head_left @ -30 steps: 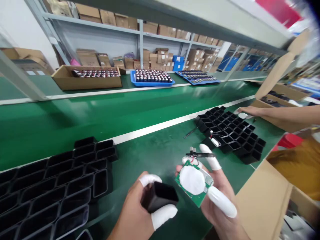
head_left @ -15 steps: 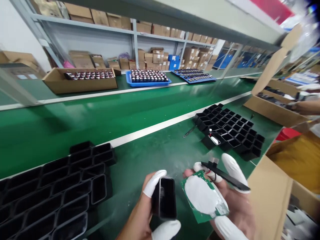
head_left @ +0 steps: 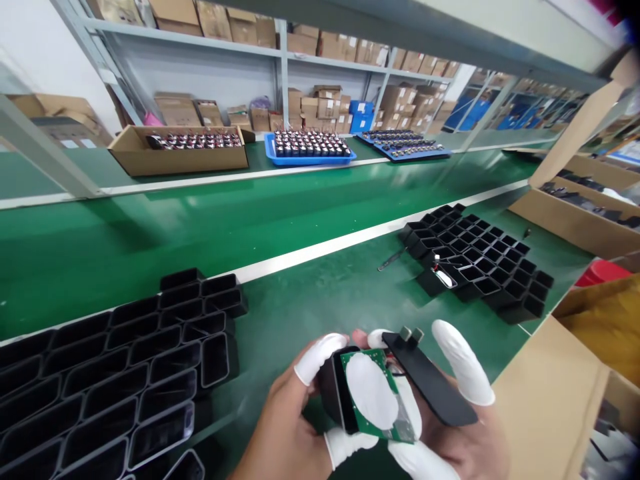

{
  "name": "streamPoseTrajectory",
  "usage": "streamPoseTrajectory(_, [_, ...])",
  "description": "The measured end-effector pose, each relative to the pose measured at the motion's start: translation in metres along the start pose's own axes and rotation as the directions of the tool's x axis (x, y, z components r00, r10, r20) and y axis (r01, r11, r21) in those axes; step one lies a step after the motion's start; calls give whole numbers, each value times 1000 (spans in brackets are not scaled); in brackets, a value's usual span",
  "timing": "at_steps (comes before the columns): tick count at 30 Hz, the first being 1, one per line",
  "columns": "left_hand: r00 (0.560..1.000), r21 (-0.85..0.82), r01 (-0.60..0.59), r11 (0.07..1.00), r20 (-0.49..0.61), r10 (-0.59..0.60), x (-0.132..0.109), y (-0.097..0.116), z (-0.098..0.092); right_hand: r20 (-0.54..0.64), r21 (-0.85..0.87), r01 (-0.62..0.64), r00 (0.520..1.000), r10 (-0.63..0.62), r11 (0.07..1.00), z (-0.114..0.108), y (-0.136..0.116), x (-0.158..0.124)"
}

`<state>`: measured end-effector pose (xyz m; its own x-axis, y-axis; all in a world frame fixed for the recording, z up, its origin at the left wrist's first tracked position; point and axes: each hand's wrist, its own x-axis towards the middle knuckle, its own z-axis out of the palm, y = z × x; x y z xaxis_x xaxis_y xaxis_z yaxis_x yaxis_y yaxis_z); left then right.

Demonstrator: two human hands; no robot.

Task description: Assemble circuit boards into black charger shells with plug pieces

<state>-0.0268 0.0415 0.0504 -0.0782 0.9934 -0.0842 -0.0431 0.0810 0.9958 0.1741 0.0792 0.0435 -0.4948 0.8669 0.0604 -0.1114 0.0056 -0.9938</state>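
My left hand, with white finger cots on its fingertips, grips a black plastic case whose open end faces right. My right hand, also in finger cots, holds a green circuit board bearing a white oval pad. The board's left edge is at the mouth of the case; whether it has entered is hard to tell. A black end cap with two metal prongs lies across the right fingers, and red and black wires show between cap and board.
Rows of open black cases stand at left, with another group at right. One case there holds a white part. A thin black tool lies beside them. Cardboard boxes line the right; a blue tray of parts sits behind.
The circuit board has moved left from beside the case to its open end. The case has turned toward the board, and the end cap has tilted to show its flat face.
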Motion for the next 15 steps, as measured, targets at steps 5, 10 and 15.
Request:
streamPoseTrajectory(5, [999,59,-44,997,-26,46,0,6,1,-15,-57,19,1000,-20,998,2,-18,10])
streamPoseTrajectory(10, [998,104,-21,994,-56,27,-2,15,4,-64,-8,-9,998,9,1000,-1,-16,7])
streamPoseTrajectory(15, [998,80,-17,997,-61,22,-2,15,4,-14,125,-144,989,147,982,8,-4,7])
